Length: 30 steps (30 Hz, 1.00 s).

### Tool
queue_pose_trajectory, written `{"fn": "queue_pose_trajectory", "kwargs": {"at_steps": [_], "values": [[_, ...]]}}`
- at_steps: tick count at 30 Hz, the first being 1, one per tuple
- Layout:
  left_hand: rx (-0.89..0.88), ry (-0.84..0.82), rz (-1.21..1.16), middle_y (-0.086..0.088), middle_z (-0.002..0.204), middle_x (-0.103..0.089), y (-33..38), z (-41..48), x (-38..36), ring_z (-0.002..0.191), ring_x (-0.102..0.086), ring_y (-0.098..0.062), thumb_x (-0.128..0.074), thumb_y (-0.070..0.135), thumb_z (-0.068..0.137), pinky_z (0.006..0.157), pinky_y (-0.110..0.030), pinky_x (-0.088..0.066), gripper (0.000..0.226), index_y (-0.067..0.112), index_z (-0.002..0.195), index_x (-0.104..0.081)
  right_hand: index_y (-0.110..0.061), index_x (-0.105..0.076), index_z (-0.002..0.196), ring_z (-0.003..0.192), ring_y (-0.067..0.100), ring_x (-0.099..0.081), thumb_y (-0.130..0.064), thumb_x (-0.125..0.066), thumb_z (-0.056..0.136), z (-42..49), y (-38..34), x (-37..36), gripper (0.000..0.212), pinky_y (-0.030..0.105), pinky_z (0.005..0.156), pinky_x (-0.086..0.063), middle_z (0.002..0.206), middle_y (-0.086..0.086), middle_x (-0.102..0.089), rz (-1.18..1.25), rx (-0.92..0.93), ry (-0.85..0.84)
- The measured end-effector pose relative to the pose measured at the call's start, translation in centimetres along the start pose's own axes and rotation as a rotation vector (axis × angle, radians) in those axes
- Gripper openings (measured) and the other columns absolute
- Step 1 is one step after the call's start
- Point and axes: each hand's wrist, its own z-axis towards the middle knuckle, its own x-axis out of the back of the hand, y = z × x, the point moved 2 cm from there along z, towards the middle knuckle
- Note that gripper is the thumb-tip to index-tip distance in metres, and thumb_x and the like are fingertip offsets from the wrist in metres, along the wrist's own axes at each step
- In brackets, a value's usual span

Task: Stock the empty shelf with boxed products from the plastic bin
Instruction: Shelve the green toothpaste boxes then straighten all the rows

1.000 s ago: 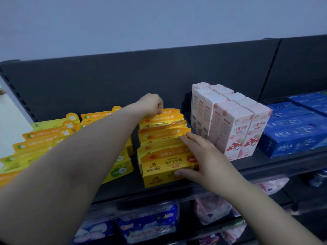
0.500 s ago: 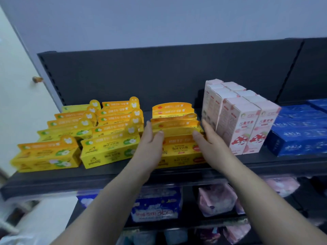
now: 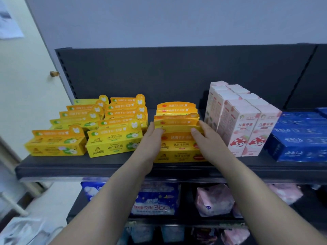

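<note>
Shelf (image 3: 106, 163): dark, top tier, stocked along its length. At the right end lie flat blue boxes (image 3: 300, 144), stacked. Just left of them stand pink-and-white cartons (image 3: 247, 131), upright, in two files running toward the back panel (image 3: 159, 76). The left end carries yellow boxes (image 3: 113, 145) with green apple prints, in two files, the foremost near the front edge. Between the yellow boxes and the cartons sits a single file of orange boxes (image 3: 178, 149). Its front box is close to the front edge, and the others stand behind it toward the back panel.

Left hand (image 3: 152, 144): fingers straight, laid flat against the left side of the orange file; it grasps nothing. Right hand (image 3: 207, 140): fingers extended along the right side of the file, thumb resting on a box's top flap; not clenched. The file lies directly between the two palms and touches both.

One second ago the left hand reached over to the rear of the file and the right hand lay on the front box; both now flank it. Half a second ago the pose was as it is now.
</note>
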Motion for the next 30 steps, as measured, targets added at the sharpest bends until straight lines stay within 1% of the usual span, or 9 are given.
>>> {"fn": "queue_pose_trajectory", "kwargs": {"at_steps": [3,5,9,12,14,17,19,23,30], "values": [[0.008,0.006,0.019,0.003,0.144,-0.041,0.2,0.2,0.0,0.124,-0.047,-0.028,-0.043,0.056,0.072,0.099,-0.053,-0.042,0.061,0.054,0.132,-0.036,-0.023,-0.033,0.14,0.127,0.017,-0.042,-0.046,-0.036,0.097,-0.4,-0.1,0.0,0.049,0.034,0.103,-0.036,0.139,-0.003,-0.044,-0.167,0.113,0.081],[0.0,0.013,0.051,0.007,0.143,-0.037,0.6,-0.5,-0.4,0.125,-0.043,-0.023,-0.04,0.049,0.084,0.101,-0.05,-0.041,0.06,0.049,0.142,-0.023,-0.023,-0.029,0.141,0.131,0.017,-0.039,-0.053,-0.031,0.095,-0.9,-0.7,0.0,0.055,0.037,0.103,-0.037,0.141,-0.003,-0.041,-0.317,0.215,0.125],[-0.143,0.017,0.18,0.013,0.151,-0.025,1.0,-2.5,0.2,0.131,-0.034,-0.012,-0.037,0.038,0.096,0.109,-0.041,-0.034,0.06,0.035,0.15,-0.011,-0.022,-0.011,0.151,0.145,0.017,-0.011,-0.052,-0.031,0.096,-1.7,-1.4,-0.5,0.066,0.038,0.117,-0.013,0.159,-0.001,-0.013,-0.502,0.271,0.115],[-0.503,0.164,0.478,0.016,0.141,-0.035,2.9,-4.7,3.9,0.13,-0.032,0.0,-0.044,0.025,0.099,0.108,-0.023,-0.029,0.052,0.024,0.148,-0.026,-0.021,-0.019,0.15,0.146,0.018,-0.012,-0.047,-0.038,0.097,-2.3,-3.7,-1.0,0.062,0.034,0.117,-0.006,0.157,0.0,-0.019,-0.454,0.479,0.136],[-0.673,0.36,0.817,0.007,0.136,-0.046,3.6,-4.1,7.8,0.127,-0.041,-0.011,-0.052,0.019,0.096,0.104,-0.024,-0.03,0.046,0.018,0.14,-0.042,-0.02,-0.024,0.149,0.146,0.02,-0.013,-0.047,-0.041,0.092,-2.0,-5.5,-2.3,0.065,0.036,0.117,-0.004,0.156,0.001,-0.024,-0.491,0.593,0.086],[-0.529,0.493,1.274,-0.012,0.127,-0.056,4.1,-1.0,13.1,0.116,-0.047,-0.036,-0.057,0.022,0.092,0.095,-0.042,-0.036,0.039,0.016,0.13,-0.055,-0.025,-0.019,0.15,0.146,0.019,-0.01,-0.042,-0.045,0.096,-0.5,-7.8,-5.3,0.062,0.038,0.119,-0.004,0.157,-0.003,-0.022,-0.682,0.621,-0.068],[-0.413,0.449,1.421,-0.007,0.121,-0.06,4.2,0.3,14.5,0.114,-0.048,-0.034,-0.054,0.028,0.092,0.091,-0.04,-0.037,0.03,0.024,0.121,-0.06,-0.025,-0.027,0.147,0.142,0.021,-0.021,-0.037,-0.045,0.097,1.2,-9.2,-7.3,0.055,0.04,0.117,-0.011,0.152,-0.002,-0.032,-0.743,0.606,-0.12],[-0.52,0.274,1.383,0.0,0.109,-0.067,4.2,1.4,14.6,0.107,-0.055,-0.028,-0.051,0.021,0.093,0.088,-0.034,-0.035,0.021,0.021,0.108,-0.065,-0.027,-0.052,0.13,0.118,0.026,-0.045,-0.032,-0.049,0.095,4.2,-11.1,-9.7,0.035,0.039,0.106,-0.029,0.126,0.0,-0.055,-0.885,0.568,-0.113],[-0.625,-0.061,1.259,0.004,0.098,-0.065,5.7,1.3,15.2,0.097,-0.058,-0.017,-0.056,0.025,0.093,0.085,-0.033,-0.047,0.016,0.019,0.102,-0.069,-0.03,-0.071,0.092,0.099,0.017,-0.055,-0.03,-0.061,0.089,3.7,-11.3,-8.3,0.011,0.033,0.091,-0.03,0.094,-0.013,-0.066,-0.793,0.439,-0.118]]}}
